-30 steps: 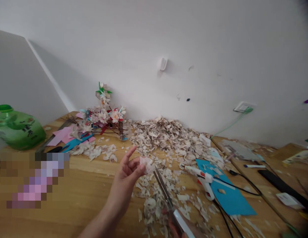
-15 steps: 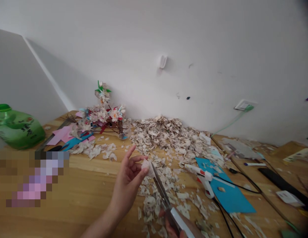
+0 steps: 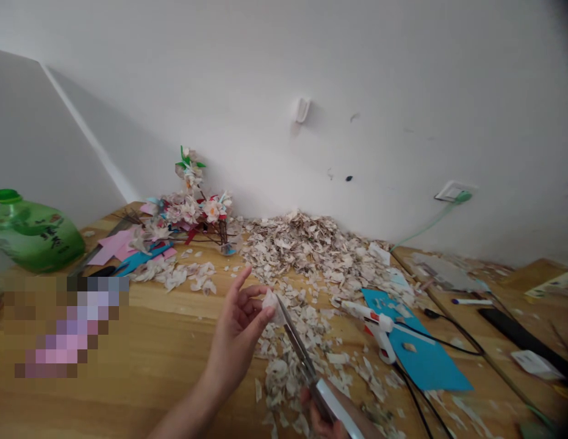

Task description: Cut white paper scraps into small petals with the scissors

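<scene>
My left hand (image 3: 235, 332) pinches a small pale pinkish-white piece (image 3: 271, 303), thin like a petal or paper, between thumb and fingers. Its little finger points up. At the lower middle, my right hand (image 3: 321, 414) is wrapped round the handles of a pair of scissors (image 3: 302, 353). The blades look nearly closed, and their tips touch or lie right beside the pale piece; which of the two I cannot tell. Below the hands, loose pale scraps (image 3: 284, 384) cover the wooden table (image 3: 174, 347).
A big heap of scraps (image 3: 302, 244) lies against the wall. Flower branches (image 3: 187, 210) and a green jug (image 3: 36, 235) stand left. To the right, a glue gun (image 3: 373, 323) with a black cable rests partly on a blue sheet (image 3: 442, 363). A pen (image 3: 471, 302) lies beyond.
The view has shifted very slightly. Both hands keep almost the same pose, with the scissors at the pale piece.
</scene>
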Available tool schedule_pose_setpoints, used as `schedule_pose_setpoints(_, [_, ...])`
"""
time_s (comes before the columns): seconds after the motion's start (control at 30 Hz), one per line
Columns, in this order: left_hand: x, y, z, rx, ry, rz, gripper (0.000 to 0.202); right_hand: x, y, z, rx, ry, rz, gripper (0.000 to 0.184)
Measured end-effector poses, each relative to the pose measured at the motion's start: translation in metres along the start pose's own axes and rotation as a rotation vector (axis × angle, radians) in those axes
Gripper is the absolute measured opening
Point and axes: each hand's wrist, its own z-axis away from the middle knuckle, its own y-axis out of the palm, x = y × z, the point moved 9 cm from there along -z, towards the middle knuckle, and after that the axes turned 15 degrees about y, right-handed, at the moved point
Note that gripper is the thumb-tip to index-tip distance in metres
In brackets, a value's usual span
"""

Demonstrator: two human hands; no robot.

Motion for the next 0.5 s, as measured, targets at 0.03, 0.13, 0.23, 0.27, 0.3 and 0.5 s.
schedule_pose_setpoints(0.03, [0.0004, 0.0, 0.0004, -0.006, -0.012, 0.01, 0.061, 0.002, 0.0011, 0.0015, 0.015, 0.009, 0.003, 0.028])
schedule_pose_setpoints(0.13, [0.0015, 0.0001, 0.0023, -0.023, -0.044, 0.044, 0.056, 0.0059, 0.0029, 0.0051, 0.042, 0.028, 0.002, 0.029])
schedule_pose_setpoints(0.23, [0.0007, -0.0002, 0.0034, -0.022, -0.031, 0.066, 0.054, 0.0046, 0.0042, 0.0055, 0.044, 0.048, -0.014, 0.029])
schedule_pose_setpoints(0.27, [0.0003, -0.0004, 0.0035, -0.018, -0.021, 0.072, 0.053, 0.0039, 0.0044, 0.0052, 0.04, 0.049, -0.022, 0.03])
schedule_pose_setpoints(0.3, [0.0, -0.0006, 0.0035, -0.014, -0.013, 0.076, 0.053, 0.0033, 0.0044, 0.0049, 0.035, 0.046, -0.03, 0.032])
schedule_pose_setpoints(0.5, [-0.0049, -0.0013, 0.0036, -0.017, 0.023, 0.064, 0.051, 0.006, 0.0004, -0.001, -0.019, -0.031, -0.081, 0.033])
